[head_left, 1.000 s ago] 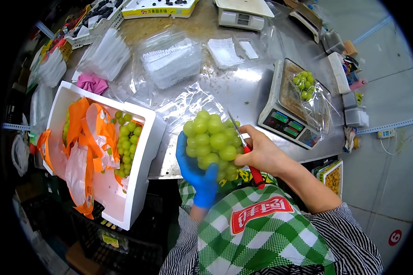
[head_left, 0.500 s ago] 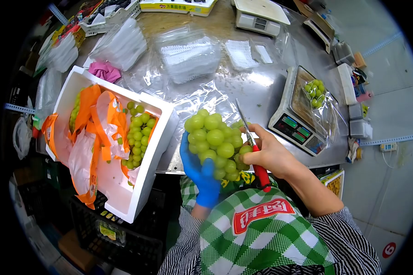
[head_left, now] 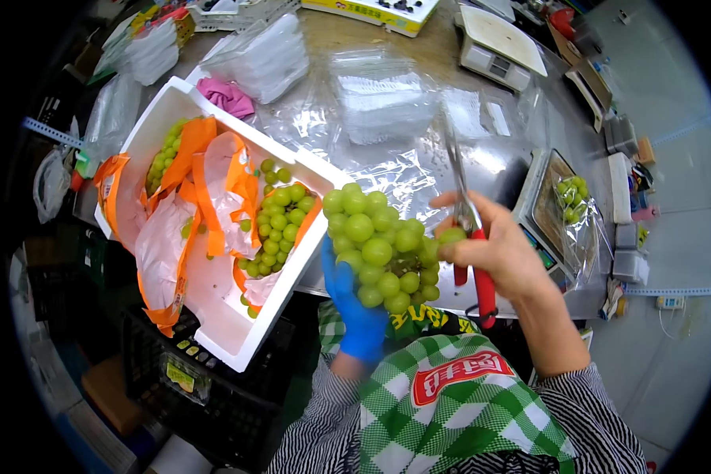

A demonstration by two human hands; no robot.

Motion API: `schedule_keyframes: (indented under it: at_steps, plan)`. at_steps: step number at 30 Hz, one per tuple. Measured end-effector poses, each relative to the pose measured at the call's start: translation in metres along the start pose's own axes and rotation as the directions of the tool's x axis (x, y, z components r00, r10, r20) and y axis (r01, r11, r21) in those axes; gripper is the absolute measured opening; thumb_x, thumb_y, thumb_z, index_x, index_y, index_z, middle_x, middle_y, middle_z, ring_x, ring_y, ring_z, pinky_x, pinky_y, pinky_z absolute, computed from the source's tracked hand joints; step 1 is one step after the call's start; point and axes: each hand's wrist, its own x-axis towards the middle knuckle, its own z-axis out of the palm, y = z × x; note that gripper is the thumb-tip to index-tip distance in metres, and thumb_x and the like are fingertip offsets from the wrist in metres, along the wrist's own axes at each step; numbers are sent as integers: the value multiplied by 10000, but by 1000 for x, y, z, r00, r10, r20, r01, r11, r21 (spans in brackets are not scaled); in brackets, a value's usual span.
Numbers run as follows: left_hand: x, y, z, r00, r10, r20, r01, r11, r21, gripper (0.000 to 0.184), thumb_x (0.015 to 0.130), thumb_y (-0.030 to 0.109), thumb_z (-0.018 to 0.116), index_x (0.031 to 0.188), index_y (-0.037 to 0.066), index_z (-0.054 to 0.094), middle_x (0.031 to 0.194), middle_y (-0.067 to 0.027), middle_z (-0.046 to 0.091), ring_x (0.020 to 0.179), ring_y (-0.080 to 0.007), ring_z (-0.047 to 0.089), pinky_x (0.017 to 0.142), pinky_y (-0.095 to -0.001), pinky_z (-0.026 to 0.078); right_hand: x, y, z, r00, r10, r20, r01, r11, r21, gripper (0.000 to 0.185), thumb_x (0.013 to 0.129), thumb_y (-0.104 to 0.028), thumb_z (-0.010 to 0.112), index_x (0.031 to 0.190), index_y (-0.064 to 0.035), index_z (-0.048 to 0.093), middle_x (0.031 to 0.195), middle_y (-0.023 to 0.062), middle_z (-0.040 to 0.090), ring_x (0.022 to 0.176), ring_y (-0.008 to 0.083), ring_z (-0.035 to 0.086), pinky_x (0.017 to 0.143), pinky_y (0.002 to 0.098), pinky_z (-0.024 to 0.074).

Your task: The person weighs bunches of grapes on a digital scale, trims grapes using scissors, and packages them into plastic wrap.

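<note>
My left hand, in a blue glove, supports a bunch of green grapes from below and the left side. My right hand is bare and holds scissors with red handles, their blades pointing up and away from me. Between the thumb and fingers of that hand sits a single green grape, close to the bunch's right side. Some brown stems show among the grapes on that side. The blades are blurred, so whether they are parted is unclear.
On the left, a white foam box contains more grapes in orange-edged bags. A scale at right carries bagged grapes. Clear plastic trays are stacked behind the bunch; a second scale stands farther back. A black crate is below the box.
The view has turned, shifting the box and scales rightward. My right hand has drawn away from the bunch with the scissors, now pinching a grape. The bunch has tilted, exposing stems.
</note>
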Motion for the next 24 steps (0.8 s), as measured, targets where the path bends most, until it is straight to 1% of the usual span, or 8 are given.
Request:
schedule_keyframes:
  at_steps: [4,7,9,12,14,16,19,24]
  plan:
    - [3,-1,-12,989,-142,50,149,973,-174,613,946,414,407,1426,50,296,1370,-114,432,1242,-236,469,1037,-400,401,35,-56,33,955,-218,200,262,937,-230,481,726,-134,652,1159,28,517,770,21,565,681,102,508,624,240,405]
    - [1,10,-7,965,-258,48,262,947,-184,587,955,490,374,1364,71,406,1291,-115,522,1167,-251,537,991,-410,455,54,-64,58,850,-431,303,497,847,-188,504,744,-185,643,1181,33,517,779,60,585,720,120,519,661,283,438]
    - [3,19,-3,969,-240,56,246,947,-206,600,953,502,371,1360,62,410,1271,-116,536,1143,-257,554,980,-414,466,56,-63,54,781,-526,337,612,753,-242,562,740,-44,711,1261,1,507,1078,114,617,881,164,617,774,318,516]
    - [4,20,-13,960,-215,177,262,912,-315,589,955,450,386,1395,60,347,1339,-107,467,1214,-242,491,1020,-410,420,43,-47,20,522,-692,499,818,240,-523,579,730,-33,704,1270,17,503,1133,150,605,934,231,624,816,333,508]
    - [5,22,-16,964,-170,204,226,929,-293,601,949,428,405,1414,59,312,1376,-104,427,1259,-229,449,1049,-403,384,20,-36,-1,577,-574,581,777,168,-606,621,685,-41,716,1270,-28,506,1083,161,604,873,331,609,761,389,495]
    - [6,24,-7,980,-117,163,142,978,-153,628,933,441,428,1415,56,308,1375,-107,423,1267,-220,434,1061,-394,364,-14,-30,-22,667,-421,615,711,112,-695,637,644,-58,735,1237,3,510,1090,155,599,876,318,609,765,380,494]
    - [5,11,-14,983,-50,178,82,981,-177,728,875,487,511,1410,38,305,1366,-111,422,1257,-219,432,1071,-386,348,-39,-23,-38,745,-334,578,649,162,-743,615,614,-53,740,1182,34,521,1095,151,597,852,301,611,739,379,494]
    - [4,10,9,984,-95,151,102,994,-44,757,859,519,519,1393,22,318,1351,-119,436,1252,-224,440,1071,-393,353,-51,-9,-56,751,-372,546,587,-5,-810,529,622,-24,688,1124,55,541,1050,147,592,786,266,601,698,367,486]
